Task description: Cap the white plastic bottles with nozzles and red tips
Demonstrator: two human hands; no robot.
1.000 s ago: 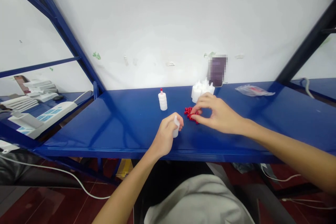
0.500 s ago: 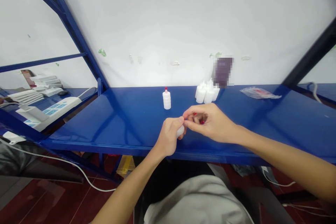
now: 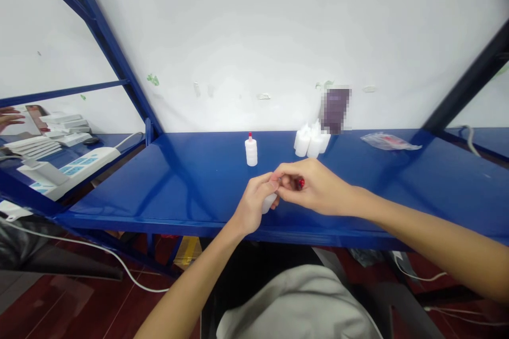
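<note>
Left hand [image 3: 254,201] near front edge of desk [image 3: 191,180], fingers wrapped round white squeeze bottle [image 3: 269,203]. Right hand [image 3: 314,185] meets it, fingers narrow at bottle's top; cannot tell whether closed on anything. Small red caps [image 3: 301,184] show through gap in right hand. Beyond: red-capped bottle [image 3: 251,152] upright, cluster of white bottles [image 3: 313,145], clear plastic bag [image 3: 392,142] farther right.
</note>
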